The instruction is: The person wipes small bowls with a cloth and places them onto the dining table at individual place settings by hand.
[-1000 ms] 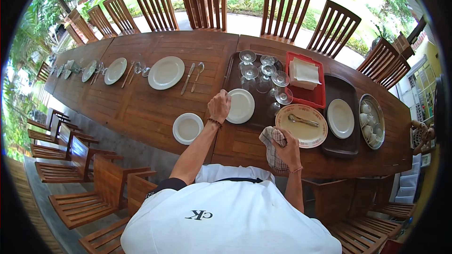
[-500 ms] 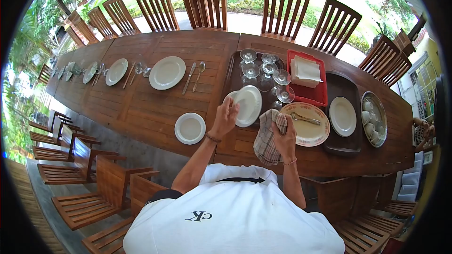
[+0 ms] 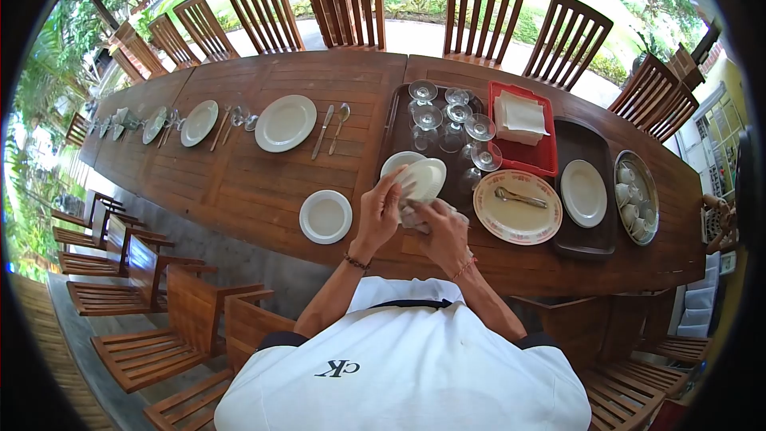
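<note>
A small white plate [image 3: 424, 178] is tilted up in front of me, its rim gripped by my left hand [image 3: 378, 214]. My right hand [image 3: 448, 233] is closed on a checked cloth [image 3: 431, 214] and presses it near the plate's lower edge. Just behind, another white plate [image 3: 401, 161] lies on the brown tray [image 3: 392, 129]. Several stemmed glasses [image 3: 455, 114] stand upside down on that tray. To the right of my right hand sits a patterned oval platter [image 3: 499, 222] with metal cutlery [image 3: 520, 198] on it.
A red tray [image 3: 550, 161] holds white napkins [image 3: 520, 117]. Farther right are a white plate [image 3: 583, 193] on a dark tray [image 3: 598, 251] and a round metal tray [image 3: 650, 227] of cups [image 3: 629, 214]. Left lie a small plate [image 3: 325, 217] and place settings. Wooden chairs [image 3: 343, 0] surround the table.
My left hand has drawn the small plate slightly down and toward me. The cloth in my right hand has moved left and up from beside the platter to the plate.
</note>
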`<state>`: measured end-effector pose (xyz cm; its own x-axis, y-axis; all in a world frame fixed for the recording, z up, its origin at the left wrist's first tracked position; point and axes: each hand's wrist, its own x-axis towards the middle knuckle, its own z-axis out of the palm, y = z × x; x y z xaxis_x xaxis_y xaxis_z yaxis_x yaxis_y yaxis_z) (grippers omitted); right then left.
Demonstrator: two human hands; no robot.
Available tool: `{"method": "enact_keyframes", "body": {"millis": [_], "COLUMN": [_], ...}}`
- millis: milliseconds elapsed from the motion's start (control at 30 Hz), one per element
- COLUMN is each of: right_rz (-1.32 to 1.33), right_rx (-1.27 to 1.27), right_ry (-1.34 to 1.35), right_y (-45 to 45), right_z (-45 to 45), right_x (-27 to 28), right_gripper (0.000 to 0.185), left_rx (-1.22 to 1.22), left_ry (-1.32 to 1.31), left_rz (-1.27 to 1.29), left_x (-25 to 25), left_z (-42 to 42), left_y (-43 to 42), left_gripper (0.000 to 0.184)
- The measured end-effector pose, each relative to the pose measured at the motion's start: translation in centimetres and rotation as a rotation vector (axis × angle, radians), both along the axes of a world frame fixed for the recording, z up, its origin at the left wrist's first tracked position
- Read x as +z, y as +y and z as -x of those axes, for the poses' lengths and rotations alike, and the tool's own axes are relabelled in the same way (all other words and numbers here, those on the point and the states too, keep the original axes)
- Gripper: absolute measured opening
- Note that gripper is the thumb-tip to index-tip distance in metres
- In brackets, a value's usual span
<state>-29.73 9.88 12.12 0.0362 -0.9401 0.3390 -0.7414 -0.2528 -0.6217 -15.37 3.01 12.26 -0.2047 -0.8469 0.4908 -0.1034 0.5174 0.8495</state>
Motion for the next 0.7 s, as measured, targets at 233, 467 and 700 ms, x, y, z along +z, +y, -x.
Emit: {"method": "enact_keyframes", "body": {"millis": [233,467,700], "right_rz": [0.110,-0.026,0.002], "right_rx": [-0.314,-0.102,-0.411], "right_ry": [-0.134,0.198,0.054], "right_y": [-1.9,-0.3,-0.4], "right_z": [1.2,0.1,3.4], "right_x": [0.8,-0.9,2.3], "right_gripper": [0.033,0.033,0.037], "left_rx": [0.021,0.168,0.339], "left_ry": [-0.053,-0.040,0.048], "left_rz": [-0.141,-0.055,-0.090], "left_x": [-0.6,0.7,0.9], "left_z": [0.8,-1.2,-2.6], "left_y": [3.3,0.8,0.7], "left_gripper": [0.026,0.026,0.028]}}
